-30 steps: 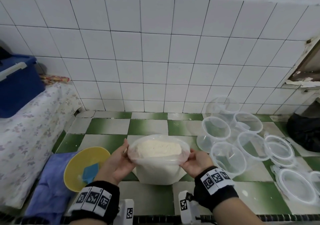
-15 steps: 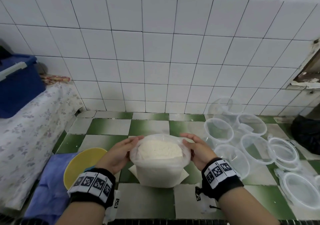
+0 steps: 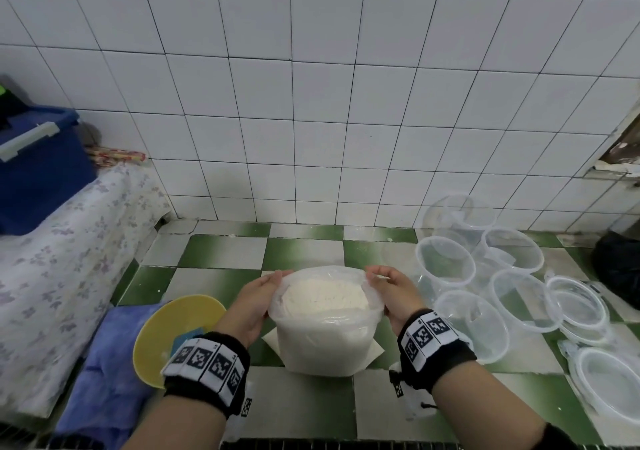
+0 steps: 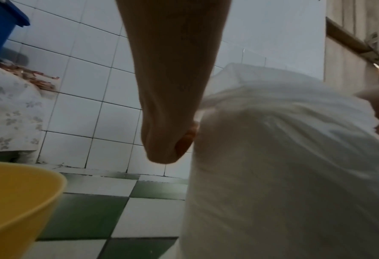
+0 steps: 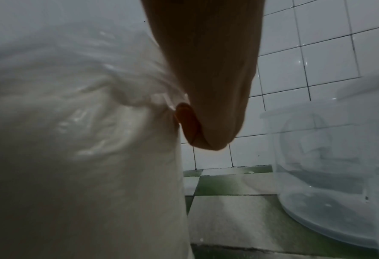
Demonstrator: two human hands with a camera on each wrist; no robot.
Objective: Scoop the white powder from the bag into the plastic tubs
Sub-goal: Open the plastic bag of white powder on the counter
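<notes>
A clear plastic bag full of white powder stands on the green and white checked floor, its mouth wide. My left hand pinches the left side of the rim and my right hand pinches the right side. The left wrist view has my left hand against the bag. In the right wrist view my right hand pulls the film of the bag taut. Several empty clear plastic tubs stand to the right, one close to my right hand.
A yellow bowl with a blue scoop sits left of the bag on a blue cloth. A floral-covered ledge carries a blue crate. Clear lids and a black bag lie at the right.
Both hands have slid from the near sides of the bag up and forward along its rim. The bag's mouth is spread wider.
</notes>
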